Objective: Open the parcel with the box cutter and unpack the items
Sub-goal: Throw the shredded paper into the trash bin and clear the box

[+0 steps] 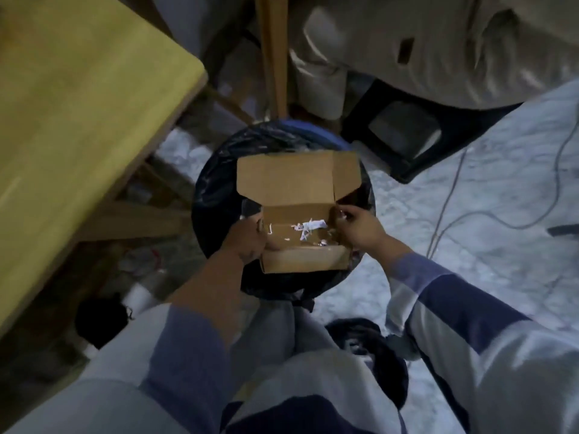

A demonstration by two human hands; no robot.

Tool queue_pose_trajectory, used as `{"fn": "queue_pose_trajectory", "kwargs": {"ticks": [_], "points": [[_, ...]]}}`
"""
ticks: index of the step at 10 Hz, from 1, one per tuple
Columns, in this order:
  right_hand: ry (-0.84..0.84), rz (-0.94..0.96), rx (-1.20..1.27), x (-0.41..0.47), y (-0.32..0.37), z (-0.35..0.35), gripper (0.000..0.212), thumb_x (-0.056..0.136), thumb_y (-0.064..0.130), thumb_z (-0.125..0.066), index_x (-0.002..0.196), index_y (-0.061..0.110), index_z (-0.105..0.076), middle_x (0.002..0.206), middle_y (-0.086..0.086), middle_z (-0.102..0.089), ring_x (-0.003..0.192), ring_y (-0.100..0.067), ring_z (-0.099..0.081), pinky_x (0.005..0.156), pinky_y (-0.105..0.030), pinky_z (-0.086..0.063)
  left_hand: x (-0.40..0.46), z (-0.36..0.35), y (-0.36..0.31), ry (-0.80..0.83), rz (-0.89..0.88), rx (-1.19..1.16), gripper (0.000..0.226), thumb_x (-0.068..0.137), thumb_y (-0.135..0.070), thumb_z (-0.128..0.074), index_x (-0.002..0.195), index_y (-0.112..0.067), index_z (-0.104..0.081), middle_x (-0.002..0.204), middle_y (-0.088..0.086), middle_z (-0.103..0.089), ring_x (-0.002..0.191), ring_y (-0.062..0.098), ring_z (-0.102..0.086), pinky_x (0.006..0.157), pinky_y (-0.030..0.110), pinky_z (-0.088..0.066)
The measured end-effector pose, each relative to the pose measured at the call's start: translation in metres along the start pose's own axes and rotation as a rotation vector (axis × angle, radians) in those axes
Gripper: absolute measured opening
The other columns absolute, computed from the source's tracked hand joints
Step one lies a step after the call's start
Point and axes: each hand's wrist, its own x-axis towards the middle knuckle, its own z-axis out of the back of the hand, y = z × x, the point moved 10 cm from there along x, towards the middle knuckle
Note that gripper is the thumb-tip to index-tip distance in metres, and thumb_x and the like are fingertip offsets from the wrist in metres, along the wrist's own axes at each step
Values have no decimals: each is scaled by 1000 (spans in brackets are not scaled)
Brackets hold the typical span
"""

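— Over the bin (219,195), how much room do you have?
— Your parcel (300,214) hangs above its black liner; the yellow table (78,120) edge crowds your left, pale floor (485,198) with a cable (454,220) lies open right.
— And your hands?
— Your left hand (247,242) grips the box's left wall; your right hand (360,227) pinches its right edge.
— Inside?
— White paper scraps (308,228), lid flap up.

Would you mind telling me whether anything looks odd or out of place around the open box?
Mostly tidy, with one oddity: white paper scraps lie scattered loose inside the open cardboard box, which the left hand and right hand hold over the black-lined bin. No other item shows inside. A cable trails across the floor.
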Motion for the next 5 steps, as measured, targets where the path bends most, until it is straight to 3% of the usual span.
{"fn": "queue_pose_trajectory", "kwargs": {"ticks": [1,2,3,4,5], "points": [[69,-24,-36,29,-15,-32,40,94,21,-50,134,14,-50,121,-12,-65,113,-26,-59,91,-26,-42,24,-16,24,-21,69,-20,23,99,-18,-43,116,-18,-59,96,2,-54,90,20,-51,83,27,-37],[108,-32,-71,40,-21,-49,39,93,21,-53,131,11,-53,120,-16,-65,114,-31,-58,98,-33,-42,32,-23,26,-33,62,-6,33,99,-14,-44,130,-10,-54,115,6,-60,109,26,-55,87,27,-37],[123,-59,-67,37,-13,-51,38,92,22,-56,128,9,-55,120,-16,-65,112,-30,-60,99,-34,-42,27,-20,23,-30,82,-13,36,98,-12,-43,133,-7,-50,137,10,-51,126,28,-47,87,19,-38],[140,-40,-31,29,9,-41,37,91,22,-56,126,10,-56,116,-15,-65,94,-22,-58,97,-40,-47,17,-7,7,-10,84,-100,31,97,-8,-46,127,-5,-53,129,7,-53,111,21,-53,63,10,-37],[115,38,-40,12,53,-17,33,93,18,-53,124,11,-58,114,-12,-65,95,-21,-57,91,-28,-45,-2,21,-28,-51,6,-161,37,97,-7,-45,134,-1,-48,132,12,-53,116,24,-53,80,16,-38]]}}
